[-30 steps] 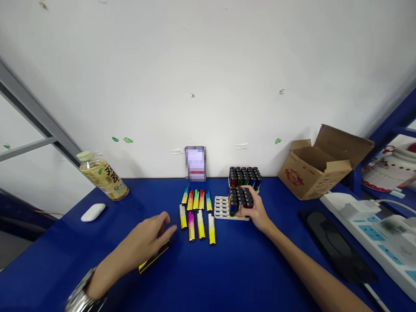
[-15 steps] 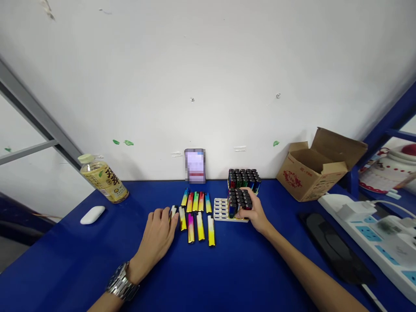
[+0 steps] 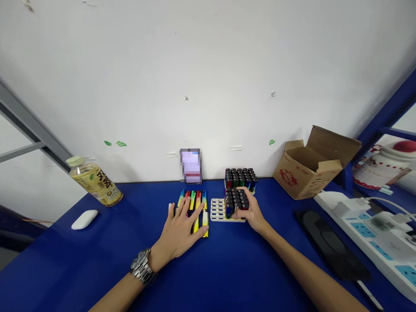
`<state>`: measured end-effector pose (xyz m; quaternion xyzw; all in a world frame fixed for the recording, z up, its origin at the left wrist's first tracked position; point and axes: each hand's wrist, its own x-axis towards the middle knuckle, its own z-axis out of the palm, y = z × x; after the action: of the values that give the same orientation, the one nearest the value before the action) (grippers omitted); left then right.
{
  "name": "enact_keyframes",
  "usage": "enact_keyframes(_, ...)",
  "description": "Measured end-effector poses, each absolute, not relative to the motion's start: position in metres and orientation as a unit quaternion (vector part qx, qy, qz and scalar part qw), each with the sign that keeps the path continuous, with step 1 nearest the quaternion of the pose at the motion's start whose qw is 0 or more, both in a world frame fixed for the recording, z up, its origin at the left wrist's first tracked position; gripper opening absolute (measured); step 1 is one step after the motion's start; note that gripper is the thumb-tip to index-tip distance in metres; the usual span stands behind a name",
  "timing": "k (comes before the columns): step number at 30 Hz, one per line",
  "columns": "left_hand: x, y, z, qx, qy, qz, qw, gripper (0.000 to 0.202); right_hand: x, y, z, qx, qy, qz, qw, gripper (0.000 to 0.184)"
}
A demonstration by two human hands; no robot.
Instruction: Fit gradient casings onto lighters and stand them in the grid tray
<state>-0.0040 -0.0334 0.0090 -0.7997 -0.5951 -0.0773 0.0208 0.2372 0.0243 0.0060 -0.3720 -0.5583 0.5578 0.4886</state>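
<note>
The left hand [image 3: 180, 227] is open, palm down and fingers spread across the loose lighters [image 3: 205, 221] on the tabletop [image 3: 208, 275], with a metal watch [image 3: 142, 266] on its wrist. The lighters lie side by side towards the back edge; the hand hides several, so their number cannot be told. Uneven pressure from the spread fingers could skew or scatter them.

Nearer the right edge lies a black slab-like device [image 3: 329, 242], with a power strip [image 3: 370, 234] beside it.

Just right of the loose lighters sits a white tray [image 3: 218, 220]. Its left holes are bare; upright black-ended lighters [image 3: 231, 195] crowd the rest. The right hand [image 3: 255, 212] grips that cluster's right end, thumb in front and fingers curled behind. A hard squeeze or sideways pull could tip the outer ones or drag the tray, since the load sits all on one side.

A white case [image 3: 84, 219] rests near the left edge. Farther back, a second upright block [image 3: 240, 180] stands close behind the tray, where a backward shove could jolt it. Along the back edge are a tilted bottle [image 3: 97, 182], a phone [image 3: 191, 167] propped against the wall, and an open cardboard box [image 3: 294, 177] near the back right corner.
</note>
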Motion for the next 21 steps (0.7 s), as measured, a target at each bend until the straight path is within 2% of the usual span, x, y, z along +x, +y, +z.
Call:
enact_keyframes(5, -0.015, -0.022, 0.014, -0.803, -0.593, -0.059, -0.001, 0.061, 0.237, 0.024, 0.005, -0.371, -0.56, 0.559, 0.486, 0.054)
enact_keyframes(12, -0.012, -0.014, 0.016, -0.803, -0.582, -0.124, 0.032, 0.058, 0.237, 0.024, 0.006, -0.372, -0.574, 0.542, 0.489, 0.051)
enact_keyframes(15, 0.01, -0.018, 0.024, -0.821, -0.528, -0.216, 0.03, 0.042, 0.237, 0.025, 0.005, -0.385, -0.58, 0.531, 0.484, 0.051)
enact_keyframes(17, 0.03, -0.02, 0.03, -0.833, -0.487, -0.262, -0.013, 0.03, 0.237, 0.024, 0.005, -0.38, -0.583, 0.534, 0.481, 0.052)
enact_keyframes(21, 0.068, -0.022, 0.036, -0.835, -0.466, -0.281, -0.082, 0.02, 0.238, 0.023, 0.007, -0.355, -0.586, 0.545, 0.483, 0.054)
